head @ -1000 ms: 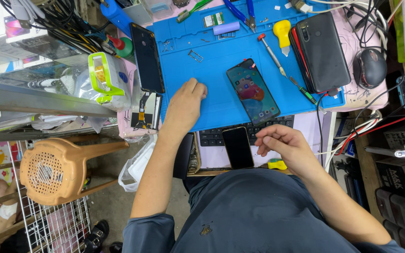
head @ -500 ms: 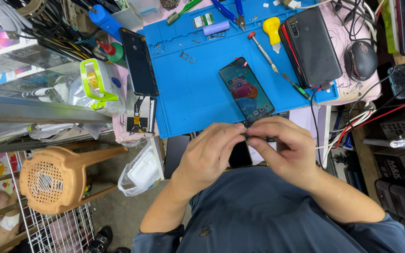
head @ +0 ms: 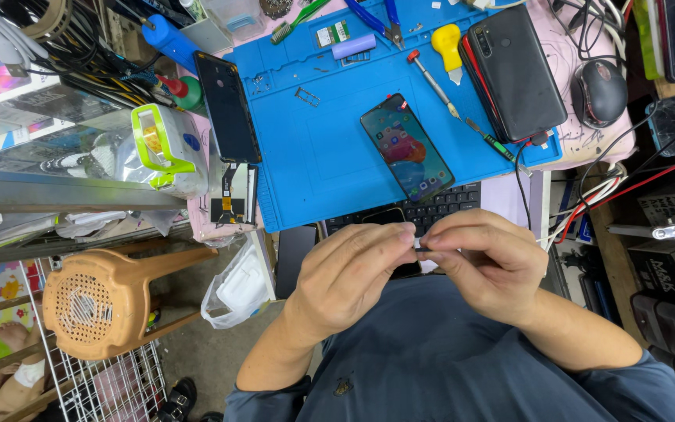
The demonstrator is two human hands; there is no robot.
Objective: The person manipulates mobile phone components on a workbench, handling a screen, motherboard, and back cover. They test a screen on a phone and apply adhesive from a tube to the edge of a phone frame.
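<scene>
Both hands have come together in front of the chest since a second ago, when the left one lay flat on the blue mat and the right hovered by the keyboard. Now the left hand (head: 353,273) and the right hand (head: 482,262) meet fingertip to fingertip, fingers curled narrow, pinching a small part (head: 422,252) between them; it is too small to tell what it is. They hold it over the near edge of the bench, above a dark phone (head: 388,223) lying on the keyboard (head: 451,205). Beyond, on the mat (head: 314,156), a lit phone (head: 406,146) lies face up, well apart from the hands. A black phone (head: 226,107) lies at the mat's left edge. A stack of phones (head: 513,70) sits at the right, with a screwdriver (head: 433,84) between it and the lit phone. A mouse (head: 599,92) rests further right.
</scene>
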